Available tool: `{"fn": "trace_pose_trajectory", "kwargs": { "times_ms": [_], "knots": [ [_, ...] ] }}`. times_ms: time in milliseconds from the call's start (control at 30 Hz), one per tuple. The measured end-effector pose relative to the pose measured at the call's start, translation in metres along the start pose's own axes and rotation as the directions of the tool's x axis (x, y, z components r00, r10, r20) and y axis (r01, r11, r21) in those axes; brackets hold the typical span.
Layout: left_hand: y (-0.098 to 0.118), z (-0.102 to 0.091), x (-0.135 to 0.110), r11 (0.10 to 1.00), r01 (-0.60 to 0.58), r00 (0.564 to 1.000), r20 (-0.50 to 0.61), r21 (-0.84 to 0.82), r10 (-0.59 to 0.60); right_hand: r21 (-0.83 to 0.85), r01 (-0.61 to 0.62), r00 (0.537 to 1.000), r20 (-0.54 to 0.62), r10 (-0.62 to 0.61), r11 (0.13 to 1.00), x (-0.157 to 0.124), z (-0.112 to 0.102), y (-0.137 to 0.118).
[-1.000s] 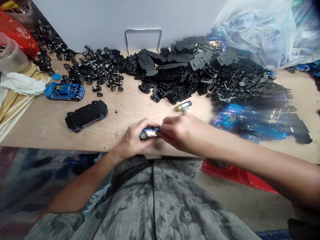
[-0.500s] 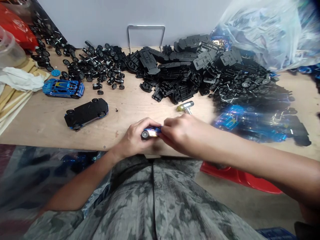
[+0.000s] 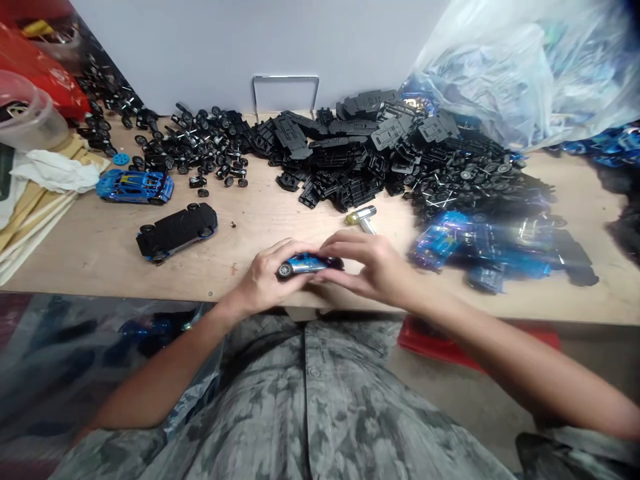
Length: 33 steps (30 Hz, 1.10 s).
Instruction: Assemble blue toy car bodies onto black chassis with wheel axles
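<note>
since the earlier frames the right hand (image 3: 381, 267) has drawn back along the small blue toy car (image 3: 306, 264), so that more of its glossy roof and its far end now show between the two hands, where before only the wheel end peeked out. the left hand (image 3: 264, 281) cups the car's left end, its fingers (image 3: 280, 251) curled over the top and the thumb tucked on the near side by the silver wheel. the right hand's fingers (image 3: 350, 241) arch loosely over the other end, tips resting on the body and the thumb underneath, so the car is pinched from both ends just above the near edge of the worktop (image 3: 280, 217). judging by the grip, this looks like the pressing-together of shell and base, though whether the two halves are fully seated is hard to tell, as the underside is hidden. a next move would call for even pressure at both ends and a check that the wheels sit square. just beyond the right hand lies a small mallet (image 3: 361, 215); well to the left an upturned black-bottomed car (image 3: 176, 231) and a finished blue car (image 3: 134, 186); along the back wall a heap of black chassis plates (image 3: 350, 160) and wheel axles (image 3: 200, 143), with loose blue shells (image 3: 465, 243) to the right.
</note>
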<state>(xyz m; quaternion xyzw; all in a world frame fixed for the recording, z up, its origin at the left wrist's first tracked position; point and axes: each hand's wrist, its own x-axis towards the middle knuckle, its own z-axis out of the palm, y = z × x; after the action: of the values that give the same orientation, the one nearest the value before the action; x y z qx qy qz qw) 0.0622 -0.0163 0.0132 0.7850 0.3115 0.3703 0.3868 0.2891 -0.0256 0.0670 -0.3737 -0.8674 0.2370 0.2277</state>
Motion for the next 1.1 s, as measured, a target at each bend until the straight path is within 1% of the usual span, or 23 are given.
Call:
{"fn": "trace_pose_trajectory", "kwargs": {
  "times_ms": [67,133,200,300,400,500,633,700,867,1000,1100],
  "knots": [
    [0.001,0.000,0.000,1.000,-0.009,1.000,-0.005,-0.006,0.009,0.109,-0.018,0.993,-0.113,0.030,0.994,-0.013,0.009,0.005],
    [0.002,0.001,-0.001,0.999,-0.035,0.999,-0.023,-0.003,0.035,0.142,-0.024,0.976,-0.212,0.055,0.990,-0.023,0.019,0.005],
    [0.002,0.002,-0.001,0.998,-0.060,0.997,-0.045,0.014,0.061,0.138,-0.013,0.956,-0.287,0.052,0.990,-0.029,0.028,0.004],
    [0.000,0.005,-0.002,0.996,-0.090,0.994,-0.064,0.020,0.091,0.103,0.004,0.940,-0.340,0.031,0.995,-0.033,0.036,0.000],
    [-0.001,0.007,-0.002,0.993,-0.118,0.989,-0.092,-0.011,0.117,0.042,0.031,0.928,-0.372,-0.013,0.999,-0.033,0.039,0.000],
    [0.000,0.007,-0.002,0.994,-0.111,0.990,-0.094,-0.011,0.109,0.053,0.046,0.925,-0.381,-0.022,0.998,-0.031,0.038,0.002],
    [0.003,0.003,-0.002,0.998,-0.059,0.997,-0.041,0.033,0.060,0.144,0.033,0.940,-0.342,0.019,0.989,-0.026,0.035,0.005],
    [0.005,0.001,-0.002,0.997,-0.062,0.998,-0.029,0.046,0.063,0.167,0.032,0.941,-0.338,0.026,0.985,-0.025,0.035,0.007],
    [0.002,0.002,-0.001,0.993,-0.114,0.992,-0.057,0.021,0.115,0.165,0.036,0.933,-0.360,0.026,0.986,-0.025,0.036,0.012],
    [-0.002,0.004,-0.002,0.994,-0.106,0.992,-0.066,-0.007,0.105,0.160,0.020,0.939,-0.343,0.037,0.987,-0.024,0.035,0.011],
    [-0.001,0.005,-0.001,0.995,-0.100,0.993,-0.068,-0.013,0.099,0.148,-0.001,0.934,-0.354,0.054,0.989,-0.024,0.037,0.007]
  ]
}}
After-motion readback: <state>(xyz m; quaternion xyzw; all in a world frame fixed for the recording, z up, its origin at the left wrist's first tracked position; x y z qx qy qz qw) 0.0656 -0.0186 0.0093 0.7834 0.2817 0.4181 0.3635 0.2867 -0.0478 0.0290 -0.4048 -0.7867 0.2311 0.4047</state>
